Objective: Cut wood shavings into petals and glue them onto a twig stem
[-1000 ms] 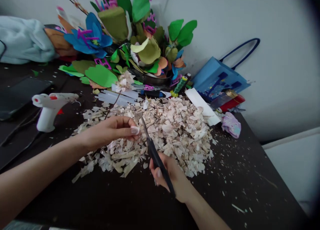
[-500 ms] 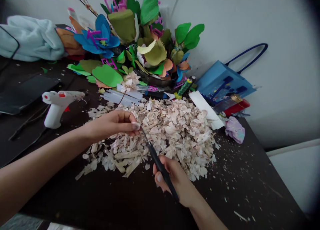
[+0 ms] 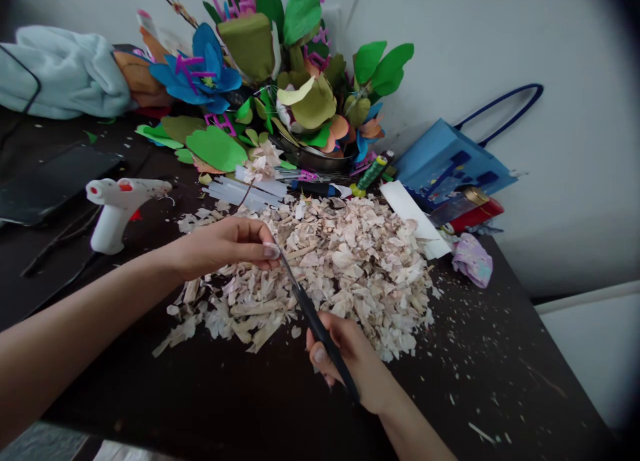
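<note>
My right hand point(image 3: 345, 357) is wrapped round the black handle of scissors point(image 3: 316, 324), seen edge-on. Their thin metal blade slants up and left to the fingertips of my left hand point(image 3: 240, 247). That hand is closed in a pinch above the left part of a pile of pale, dry petal-like scraps point(image 3: 350, 264). Whatever lies between its thumb and fingers is too small and covered to make out. Just behind it rises a pale pink flower point(image 3: 263, 161) on a thin brown stem, whose lower end is hidden by the hand.
A white glue gun point(image 3: 120, 211) stands at left near a dark flat object point(image 3: 57, 184). Behind the pile lie translucent sticks point(image 3: 245, 193), a green thread spool point(image 3: 371, 174) and colourful artificial flowers point(image 3: 310, 107). At right are a blue bag point(image 3: 450, 157) and a crumpled lilac cloth point(image 3: 473, 259).
The view has shifted very slightly. Both hands and the scissors keep nearly the same pose, with the blade still at the left fingertips.
</note>
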The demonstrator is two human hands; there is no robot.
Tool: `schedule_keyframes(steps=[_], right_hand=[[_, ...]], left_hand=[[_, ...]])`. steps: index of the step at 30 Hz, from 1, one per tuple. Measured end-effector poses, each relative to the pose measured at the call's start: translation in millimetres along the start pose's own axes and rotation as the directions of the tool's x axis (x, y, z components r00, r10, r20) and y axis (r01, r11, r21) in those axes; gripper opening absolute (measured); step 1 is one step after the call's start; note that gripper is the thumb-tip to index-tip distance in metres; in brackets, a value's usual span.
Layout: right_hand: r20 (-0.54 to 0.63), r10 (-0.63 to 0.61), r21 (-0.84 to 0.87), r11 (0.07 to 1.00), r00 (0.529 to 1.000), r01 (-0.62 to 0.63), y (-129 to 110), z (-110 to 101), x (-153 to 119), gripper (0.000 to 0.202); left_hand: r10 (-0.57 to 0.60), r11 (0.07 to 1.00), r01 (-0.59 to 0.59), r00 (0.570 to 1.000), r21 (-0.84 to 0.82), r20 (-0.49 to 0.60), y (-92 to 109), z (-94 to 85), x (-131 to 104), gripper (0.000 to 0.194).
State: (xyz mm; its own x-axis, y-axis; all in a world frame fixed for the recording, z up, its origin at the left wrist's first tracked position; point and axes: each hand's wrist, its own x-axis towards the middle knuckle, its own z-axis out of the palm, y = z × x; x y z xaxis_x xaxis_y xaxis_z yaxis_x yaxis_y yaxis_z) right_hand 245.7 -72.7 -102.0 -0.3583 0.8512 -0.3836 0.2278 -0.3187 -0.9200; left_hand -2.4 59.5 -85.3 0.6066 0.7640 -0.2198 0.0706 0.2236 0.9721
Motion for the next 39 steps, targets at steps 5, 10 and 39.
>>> schedule_keyframes(steps=[5, 10, 39], right_hand=[[0.015, 0.027, 0.043, 0.999, 1.000, -0.027, 3, 0, 0, 0.053], [0.013, 0.026, 0.046, 0.999, 1.000, -0.026, 3, 0, 0, 0.054], [0.063, 0.003, 0.031, 0.999, 0.998, -0.005, 2, -5, 0, 0.059]], left_hand=[[0.008, 1.000, -0.008, 1.000, 0.018, 0.000, 1, -1.7, 1, 0.025], [0.020, 1.000, -0.020, 0.999, 0.019, 0.026, 0, -4.5, 1, 0.022], [-0.051, 0.998, 0.055, 0.988, -0.025, 0.147, -1, -17.1, 5, 0.018]])
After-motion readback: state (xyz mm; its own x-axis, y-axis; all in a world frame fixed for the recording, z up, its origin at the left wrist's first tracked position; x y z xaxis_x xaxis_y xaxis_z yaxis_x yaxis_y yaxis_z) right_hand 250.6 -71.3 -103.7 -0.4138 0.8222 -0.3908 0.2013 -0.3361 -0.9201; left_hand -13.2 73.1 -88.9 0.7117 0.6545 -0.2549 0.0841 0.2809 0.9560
